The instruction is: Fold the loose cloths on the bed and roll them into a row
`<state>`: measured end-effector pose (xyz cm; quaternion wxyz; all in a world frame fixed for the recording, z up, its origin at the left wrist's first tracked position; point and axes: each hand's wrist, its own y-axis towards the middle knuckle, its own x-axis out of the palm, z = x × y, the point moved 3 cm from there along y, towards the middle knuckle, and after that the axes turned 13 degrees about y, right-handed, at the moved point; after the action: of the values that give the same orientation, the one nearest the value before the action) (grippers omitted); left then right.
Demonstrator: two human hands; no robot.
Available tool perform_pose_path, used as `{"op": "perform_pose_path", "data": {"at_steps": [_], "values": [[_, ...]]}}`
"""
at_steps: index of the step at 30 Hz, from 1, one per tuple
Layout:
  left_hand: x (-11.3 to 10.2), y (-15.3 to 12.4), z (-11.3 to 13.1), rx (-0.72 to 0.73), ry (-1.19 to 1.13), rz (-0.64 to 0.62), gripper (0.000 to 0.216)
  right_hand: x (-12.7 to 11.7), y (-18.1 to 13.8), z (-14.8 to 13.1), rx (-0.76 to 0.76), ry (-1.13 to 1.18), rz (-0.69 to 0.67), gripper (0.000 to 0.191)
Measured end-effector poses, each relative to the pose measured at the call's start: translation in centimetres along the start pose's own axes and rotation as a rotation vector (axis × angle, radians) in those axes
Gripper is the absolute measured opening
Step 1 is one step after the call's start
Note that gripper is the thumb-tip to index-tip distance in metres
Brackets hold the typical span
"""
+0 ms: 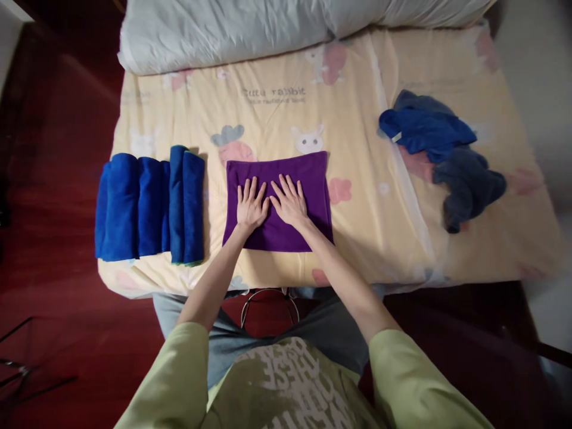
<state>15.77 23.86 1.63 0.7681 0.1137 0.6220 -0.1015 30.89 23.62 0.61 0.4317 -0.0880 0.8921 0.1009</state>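
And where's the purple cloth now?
In the head view, the purple cloth lies on the bed under the left hand and right hand, right of the row of blue cloths.

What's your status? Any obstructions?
Left hand, right hand: open, palms down. Purple rectangular cloth: flat beneath both. Nothing else on it; rolled blue plush towels apart, left.

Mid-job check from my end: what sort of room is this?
Most likely a bedroom: the purple cloth lies on a yellow rabbit-print bedsheet, and a thick, pale quilt lies along the sheet's far side.
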Motion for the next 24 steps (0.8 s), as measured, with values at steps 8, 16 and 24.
{"op": "perform_pose_path", "data": {"at_steps": [8,16,24], "values": [[-2.5,-5.7,-3.5,-0.253,-0.08,0.039,0.065,-4.0,-2.9,3.9,0.15,0.009,0.154,0.065],[-3.9,-15.8,-5.8,-0.49,-0.209,0.025,0.04,-8.3,-18.4,6.2,0.478,0.291,0.406,0.044],[-4.9,-16.5,-5.8,-0.485,-0.401,0.245,0.033,-7.4,-20.6,7.0,0.458,0.691,0.276,0.049]]}}
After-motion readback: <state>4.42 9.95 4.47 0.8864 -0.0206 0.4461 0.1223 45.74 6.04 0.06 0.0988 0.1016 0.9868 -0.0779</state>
